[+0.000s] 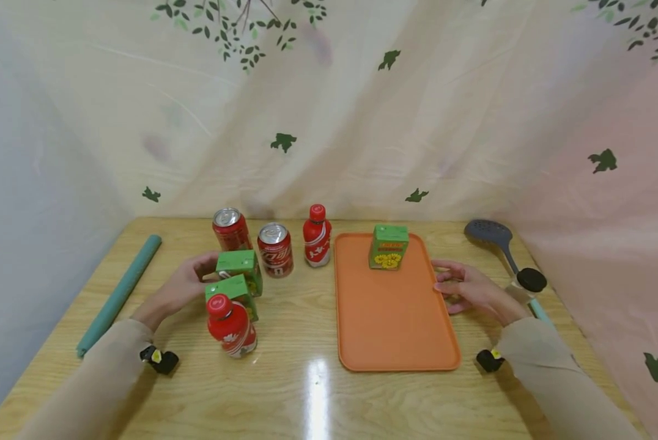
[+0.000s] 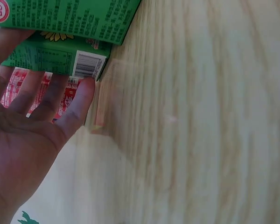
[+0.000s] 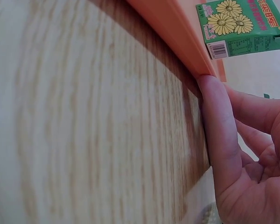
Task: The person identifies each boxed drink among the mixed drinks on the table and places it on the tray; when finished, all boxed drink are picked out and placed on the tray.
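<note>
My left hand (image 1: 188,278) is at the rear green drink carton (image 1: 240,263), thumb on its near side and fingers reaching behind it. In the left wrist view, the little finger's tip is right at the corner of that carton (image 2: 46,55). A second green carton (image 1: 232,287) stands just in front, with a red-capped bottle (image 1: 232,330) before it. My right hand (image 1: 469,290) touches the right edge of the orange tray (image 1: 395,324), fingers extended; the right wrist view shows a fingertip against its rim (image 3: 191,51). Another green carton (image 1: 389,249) stands upright at the tray's far end.
Two red cans (image 1: 231,231) (image 1: 276,253) and a red bottle (image 1: 317,238) stand towards the back. A rolled green mat (image 1: 121,293) lies at left. On the right are a dark slotted turner (image 1: 488,232) and a small black-lidded jar (image 1: 531,280). A patterned curtain (image 1: 351,122) hangs behind the table.
</note>
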{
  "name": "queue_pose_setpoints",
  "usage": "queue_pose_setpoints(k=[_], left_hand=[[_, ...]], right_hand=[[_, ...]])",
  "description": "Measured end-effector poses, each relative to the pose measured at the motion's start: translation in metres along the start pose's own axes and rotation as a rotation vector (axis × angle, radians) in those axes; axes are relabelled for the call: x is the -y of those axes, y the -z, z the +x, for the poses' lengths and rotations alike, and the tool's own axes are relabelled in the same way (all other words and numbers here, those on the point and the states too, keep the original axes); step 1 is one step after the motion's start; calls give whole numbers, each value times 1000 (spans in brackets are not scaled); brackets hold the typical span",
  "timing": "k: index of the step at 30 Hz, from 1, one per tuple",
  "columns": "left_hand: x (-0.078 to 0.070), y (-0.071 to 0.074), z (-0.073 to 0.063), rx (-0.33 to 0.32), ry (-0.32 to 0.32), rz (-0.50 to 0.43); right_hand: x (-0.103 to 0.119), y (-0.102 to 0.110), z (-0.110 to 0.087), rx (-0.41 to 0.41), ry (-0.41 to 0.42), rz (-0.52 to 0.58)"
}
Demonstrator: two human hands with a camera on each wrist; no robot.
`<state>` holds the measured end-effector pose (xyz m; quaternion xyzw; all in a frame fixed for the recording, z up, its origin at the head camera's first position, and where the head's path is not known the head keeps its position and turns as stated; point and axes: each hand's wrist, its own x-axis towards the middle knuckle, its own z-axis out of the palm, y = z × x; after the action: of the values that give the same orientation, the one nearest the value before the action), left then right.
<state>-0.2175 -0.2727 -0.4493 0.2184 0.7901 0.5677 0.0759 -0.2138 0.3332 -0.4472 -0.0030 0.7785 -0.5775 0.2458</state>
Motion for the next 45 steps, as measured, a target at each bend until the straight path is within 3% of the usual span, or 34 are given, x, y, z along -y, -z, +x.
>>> queue_pose_setpoints(k=[15,34,45], left_hand=[[3,3,-1,-44,-20,35],[-3,2,0,-55,105,78],[-4,5,-1,-59,63,49]], right_hand=[[6,0,2,3,0,-2],[6,-1,-1,-2,-20,-8],[5,-2,0,-3,-22,-5]])
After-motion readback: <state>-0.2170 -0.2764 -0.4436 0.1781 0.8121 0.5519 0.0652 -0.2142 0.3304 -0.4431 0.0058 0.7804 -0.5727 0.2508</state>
